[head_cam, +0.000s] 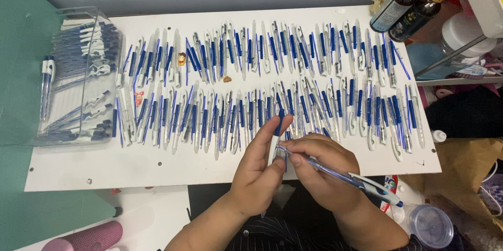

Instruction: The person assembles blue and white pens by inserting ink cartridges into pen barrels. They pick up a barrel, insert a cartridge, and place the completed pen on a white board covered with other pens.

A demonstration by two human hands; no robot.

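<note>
My left hand (259,170) grips a white pen barrel with a blue grip (276,141), held nearly upright over the front edge of the white board (131,170). My right hand (325,170) holds a clear blue pen (346,177) that slants down to the right, its tip meeting the barrel in the left hand. Both hands touch each other at the fingertips. Behind them, two long rows of white and blue pens and pen parts (262,52) lie side by side across the board.
A clear plastic box (84,73) with several blue and white pens stands at the left end. Two dark dropper bottles (406,7) stand at the back right. A clear round lid (430,225) and a brown paper bag (466,170) sit at the lower right; a pink roll (89,238) lies lower left.
</note>
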